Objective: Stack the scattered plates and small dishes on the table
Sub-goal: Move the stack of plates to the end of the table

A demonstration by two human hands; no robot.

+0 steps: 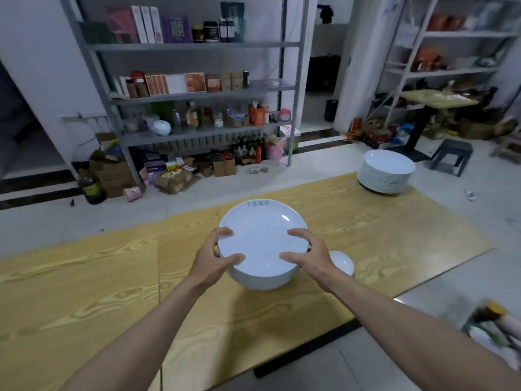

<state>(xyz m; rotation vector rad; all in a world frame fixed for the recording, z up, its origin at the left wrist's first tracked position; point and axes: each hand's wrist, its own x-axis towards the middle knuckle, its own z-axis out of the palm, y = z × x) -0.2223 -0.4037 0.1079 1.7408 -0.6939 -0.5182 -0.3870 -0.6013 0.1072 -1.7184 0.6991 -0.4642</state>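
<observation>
2 holds, 1 load

The wood-grain bench (84,277) carries a tall plate stack (386,176) at its far right. Mid-bench, left grip (214,258) and right grip (307,255) curl round a shorter plate pile (262,238); a small dish (342,262) sits just right of it.

The small dish (342,262) lies just right of the plate (262,244), perhaps touching; the stack (386,172) stands behind both.

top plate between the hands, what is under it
Under the top plate lies a stack of more white plates, rims showing in front. The left hand and right hand grip its sides. How many, and whether it touches the table, is hidden.
</observation>
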